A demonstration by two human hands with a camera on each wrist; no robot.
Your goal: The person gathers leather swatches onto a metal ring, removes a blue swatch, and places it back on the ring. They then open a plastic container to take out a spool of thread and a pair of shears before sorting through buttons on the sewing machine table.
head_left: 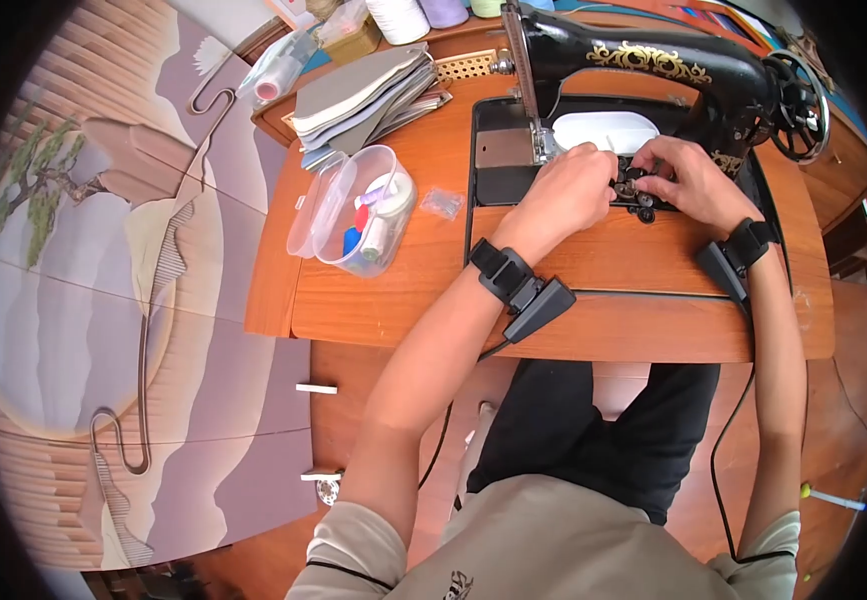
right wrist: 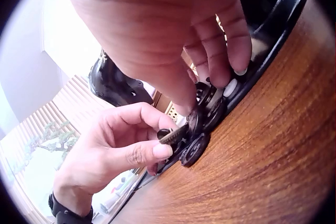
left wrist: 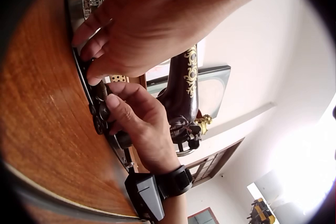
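Note:
Both hands meet over a small pile of black buttons point(right wrist: 195, 149) at the front edge of the sewing machine's bed. Between its thumb and forefinger, my left hand point(head_left: 575, 185) pinches a brownish button point(right wrist: 174, 135) with a ridged edge. My right hand point(head_left: 688, 175) has its thumb and bent fingers around a dark button point(right wrist: 195, 120) among the others; its fingers partly hide the pile. One white button point(right wrist: 230, 88) lies by the right fingertips. Just behind the hands sits a white oval dish point(head_left: 603, 128) on the bed.
The black sewing machine point(head_left: 643, 62) with gold decoration stands behind the hands, its handwheel point(head_left: 803, 105) at right. To the left are an open clear plastic box point(head_left: 400, 215) of thread and small items, a small clear bag point(head_left: 443, 203), and stacked fabric swatches point(head_left: 358, 92). Thread cones point(head_left: 398, 18) line the back.

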